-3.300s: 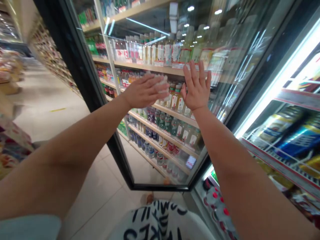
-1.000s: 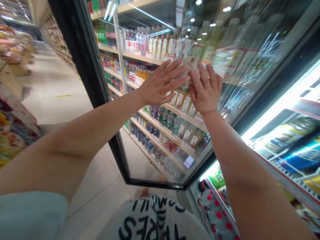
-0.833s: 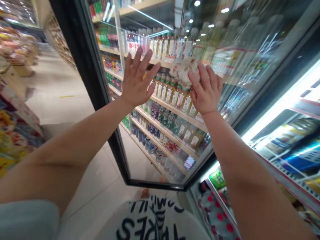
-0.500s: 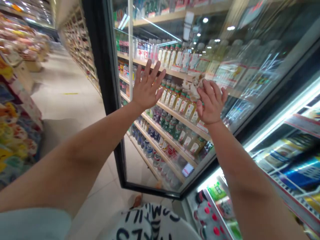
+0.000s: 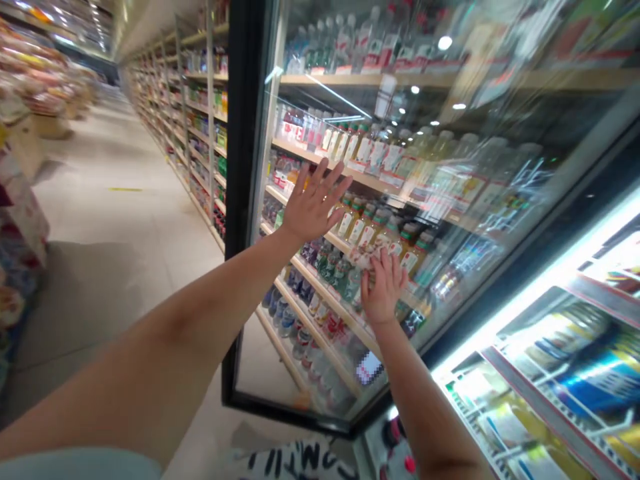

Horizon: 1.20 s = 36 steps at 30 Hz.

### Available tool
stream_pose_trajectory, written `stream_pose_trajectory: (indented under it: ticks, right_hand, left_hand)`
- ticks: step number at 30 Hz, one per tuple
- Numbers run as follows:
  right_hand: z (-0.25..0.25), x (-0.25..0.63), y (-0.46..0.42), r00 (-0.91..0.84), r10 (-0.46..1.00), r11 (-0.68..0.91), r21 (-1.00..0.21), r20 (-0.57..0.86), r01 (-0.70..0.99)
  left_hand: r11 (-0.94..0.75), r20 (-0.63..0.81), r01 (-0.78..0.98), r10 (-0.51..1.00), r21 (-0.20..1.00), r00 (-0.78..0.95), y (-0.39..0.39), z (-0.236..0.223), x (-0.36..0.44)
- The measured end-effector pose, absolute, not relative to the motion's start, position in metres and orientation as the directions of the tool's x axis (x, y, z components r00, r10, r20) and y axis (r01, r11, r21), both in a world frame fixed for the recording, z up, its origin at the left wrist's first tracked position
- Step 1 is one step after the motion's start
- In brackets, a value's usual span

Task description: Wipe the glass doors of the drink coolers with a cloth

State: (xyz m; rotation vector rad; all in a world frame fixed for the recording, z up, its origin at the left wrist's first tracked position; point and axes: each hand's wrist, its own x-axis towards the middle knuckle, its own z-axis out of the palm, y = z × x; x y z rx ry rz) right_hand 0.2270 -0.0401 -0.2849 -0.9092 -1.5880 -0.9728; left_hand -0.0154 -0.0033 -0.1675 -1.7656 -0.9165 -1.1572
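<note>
Two bare hands of ours are raised before the glass door (image 5: 465, 267) of a drinks cooler, with the door's black frame (image 5: 243, 147) running down its left side. Our right hand (image 5: 384, 288) sits lower, its fingers upright and slightly spread. A crumpled cloth (image 5: 363, 257) is bunched just at the fingertips and seems to lie against the glass. We cannot tell whether those fingers grip it or only press on it, and at this blur we cannot tell cloth from paper. The wad is pale with brownish marks and wider than it is tall. Its long axis lies roughly level across the door, dipping slightly toward the right hand.

Our left hand (image 5: 315, 207) is open and empty, higher up and to the left, its palm toward the door and its fingers fanned. Behind the glass, bottles (image 5: 373, 230) stand in rows on pale wooden shelves (image 5: 325, 157). To the right, a second cooler's lit shelves (image 5: 565, 400) hold brightly coloured packs. Below us show a white fabric with black letters (image 5: 300, 460) and a pale blue sleeve (image 5: 75, 463). To the left, a tiled floor (image 5: 115, 300) runs along stocked shelving (image 5: 165, 113).
</note>
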Motion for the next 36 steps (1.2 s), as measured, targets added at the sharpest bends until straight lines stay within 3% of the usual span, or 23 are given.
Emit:
stream_pose_trajectory:
  ticks: [6, 10, 14, 19, 21, 25, 30, 36]
  right_hand:
    - [-0.208, 0.188, -0.022, -0.273, 0.013, 0.431, 0.241, 0.962, 0.869]
    - [-0.227, 0.166, -0.016, -0.346, 0.038, 0.448, 0.293, 0.938, 0.844]
    - [-0.229, 0.161, -0.012, -0.326, 0.123, 0.436, 0.244, 0.937, 0.866]
    - [-0.137, 0.193, -0.001, -0.313, 0.039, 0.400, 0.272, 0.949, 0.875]
    - [-0.094, 0.209, 0.003, -0.312, -0.038, 0.300, 0.309, 0.949, 0.903]
    - [-0.042, 0.224, 0.004, -0.278, 0.023, 0.190, 0.269, 0.960, 0.944]
    - [-0.039, 0.214, -0.002, -0.246, 0.169, 0.139, 0.224, 0.954, 0.965]
    - [-0.044, 0.206, -0.007, -0.189, 0.174, 0.066, 0.180, 0.966, 0.981]
  left_hand:
    - [-0.429, 0.936, 0.866, 0.112, -0.257, 0.333, 0.001, -0.168, -0.018]
    - [-0.424, 0.935, 0.862, 0.089, -0.277, 0.344, 0.007, -0.169, -0.019]
    - [-0.457, 0.934, 0.842, 0.065, -0.286, 0.352, 0.013, -0.169, -0.020]
    - [-0.528, 0.940, 0.814, 0.078, -0.244, 0.332, 0.019, -0.169, -0.021]
    - [-0.537, 0.940, 0.807, 0.073, -0.245, 0.333, 0.021, -0.169, -0.021]
    - [-0.541, 0.936, 0.800, 0.066, -0.257, 0.345, 0.025, -0.169, -0.021]
    - [-0.586, 0.930, 0.787, 0.150, -0.190, 0.336, 0.028, -0.165, -0.019]
    - [-0.609, 0.930, 0.779, 0.180, -0.152, 0.322, 0.022, -0.161, -0.024]
